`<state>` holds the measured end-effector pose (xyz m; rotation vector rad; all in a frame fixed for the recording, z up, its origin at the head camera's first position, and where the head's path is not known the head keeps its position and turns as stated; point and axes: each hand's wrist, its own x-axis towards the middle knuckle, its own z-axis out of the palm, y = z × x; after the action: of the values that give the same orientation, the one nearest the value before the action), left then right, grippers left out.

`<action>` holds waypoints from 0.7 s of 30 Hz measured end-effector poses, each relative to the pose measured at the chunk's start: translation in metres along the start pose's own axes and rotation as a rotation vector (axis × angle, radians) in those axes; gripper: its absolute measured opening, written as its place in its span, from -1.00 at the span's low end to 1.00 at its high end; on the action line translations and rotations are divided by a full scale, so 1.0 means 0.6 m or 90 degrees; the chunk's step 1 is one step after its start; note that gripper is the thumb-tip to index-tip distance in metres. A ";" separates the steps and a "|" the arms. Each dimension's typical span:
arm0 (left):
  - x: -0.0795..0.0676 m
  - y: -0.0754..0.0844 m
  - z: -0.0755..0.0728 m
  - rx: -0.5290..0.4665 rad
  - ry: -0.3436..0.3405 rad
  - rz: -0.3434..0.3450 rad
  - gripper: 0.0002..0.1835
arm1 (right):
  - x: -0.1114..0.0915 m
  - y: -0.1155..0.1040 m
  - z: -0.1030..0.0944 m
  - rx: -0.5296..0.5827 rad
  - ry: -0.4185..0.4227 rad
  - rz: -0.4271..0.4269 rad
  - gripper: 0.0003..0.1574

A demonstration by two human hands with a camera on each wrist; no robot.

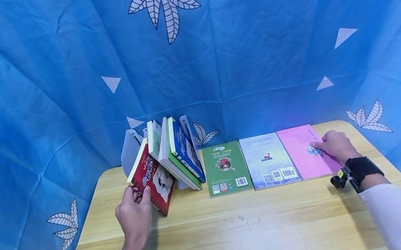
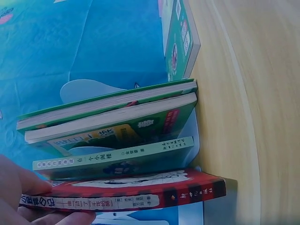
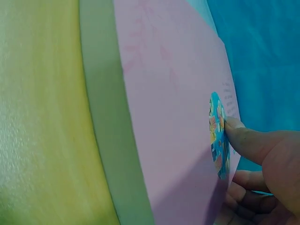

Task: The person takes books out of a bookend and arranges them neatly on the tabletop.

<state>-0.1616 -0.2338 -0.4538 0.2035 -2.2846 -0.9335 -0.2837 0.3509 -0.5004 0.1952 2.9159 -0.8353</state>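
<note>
My left hand (image 1: 134,216) grips the red book (image 1: 160,185) by its upper left edge, and the book leans tilted at the left end of a row. Beside it lean a thin pale-green book (image 2: 115,157), several green-covered books (image 2: 112,122) and a blue book (image 1: 187,148), with a white bookend (image 1: 129,150) behind. On the right, my right hand (image 1: 338,148) holds the pink book (image 1: 296,139) at its right edge. In the right wrist view the thumb (image 3: 248,140) presses its round picture while the other fingers curl at the edge, partly hidden.
A green book (image 1: 224,151) and a pale-blue book (image 1: 262,150) lie flat, back covers up, between the row and the pink book. The wooden table (image 1: 240,231) extends in front. A blue curtain (image 1: 251,48) hangs directly behind the table.
</note>
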 end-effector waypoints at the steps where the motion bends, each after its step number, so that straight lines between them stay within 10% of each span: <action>1: -0.001 0.000 -0.002 -0.002 -0.001 0.000 -0.66 | -0.001 0.000 0.000 0.003 0.007 -0.002 -0.48; 11: -0.012 0.006 -0.022 0.003 -0.029 -0.017 -0.65 | -0.008 -0.020 0.007 -0.040 0.102 -0.069 -0.42; 21: -0.022 0.008 -0.043 0.009 -0.051 -0.012 -0.63 | -0.028 -0.084 0.009 -0.012 0.088 -0.107 -0.12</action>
<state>-0.1348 -0.2404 -0.4433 0.1968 -2.3675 -0.9514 -0.2748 0.3039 -0.4765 0.0067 3.1031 -0.8478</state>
